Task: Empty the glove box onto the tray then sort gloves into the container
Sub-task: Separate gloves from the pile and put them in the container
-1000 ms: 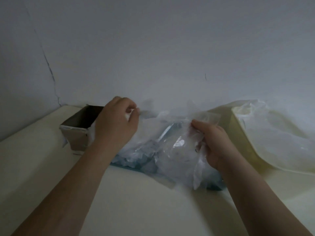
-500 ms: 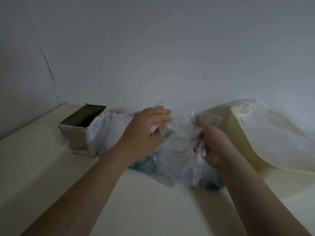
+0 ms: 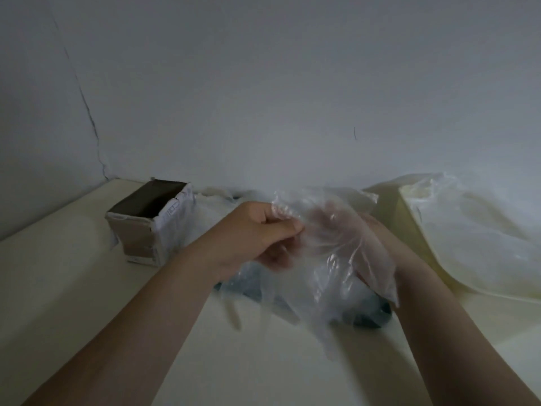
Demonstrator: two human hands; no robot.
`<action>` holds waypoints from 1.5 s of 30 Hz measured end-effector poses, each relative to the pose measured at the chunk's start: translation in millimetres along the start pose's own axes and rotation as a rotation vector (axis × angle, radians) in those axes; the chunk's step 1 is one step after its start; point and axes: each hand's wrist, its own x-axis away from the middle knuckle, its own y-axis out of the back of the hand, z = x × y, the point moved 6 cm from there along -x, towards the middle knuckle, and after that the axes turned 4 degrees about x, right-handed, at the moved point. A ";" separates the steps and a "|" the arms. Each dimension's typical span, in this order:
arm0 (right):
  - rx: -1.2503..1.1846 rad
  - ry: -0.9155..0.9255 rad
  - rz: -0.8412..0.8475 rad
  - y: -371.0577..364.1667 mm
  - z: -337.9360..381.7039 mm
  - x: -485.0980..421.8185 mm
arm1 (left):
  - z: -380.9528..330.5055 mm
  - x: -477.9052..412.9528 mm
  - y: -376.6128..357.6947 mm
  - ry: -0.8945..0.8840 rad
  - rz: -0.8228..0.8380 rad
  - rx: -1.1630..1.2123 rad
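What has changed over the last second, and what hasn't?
The left hand left the cardboard box, moved right to the right hand, and now pinches the clear glove that hand holds. The box, the tray and the lined container stayed put.

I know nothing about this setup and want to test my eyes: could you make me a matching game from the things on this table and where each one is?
Things:
1. cardboard box
2. clear glove
3. dark tray
4. yellow container

Places:
A. pinched by the left hand, draped over the right hand
B. far right, clear plastic over it
C. far left, top open
D. under the glove pile, mostly hidden

Pairs: 1-C, 2-A, 3-D, 4-B
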 end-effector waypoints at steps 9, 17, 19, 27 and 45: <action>0.077 0.094 0.128 -27.5 26.1 29.1 | 1.3 -2.8 14.8 -0.093 -0.144 -0.169; 0.024 -0.023 0.144 -28.3 2.9 15.6 | 9.9 -0.8 12.6 -0.070 -0.138 -0.100; -0.005 -0.018 0.080 -24.3 10.0 17.5 | 8.7 4.6 14.3 -0.078 -0.133 -0.119; -0.172 0.096 -0.052 5.5 64.0 48.6 | 13.8 22.1 24.2 -0.024 -0.186 -0.421; 0.404 0.055 0.046 113.1 119.2 127.1 | -75.4 -14.7 -140.3 -0.081 0.028 0.038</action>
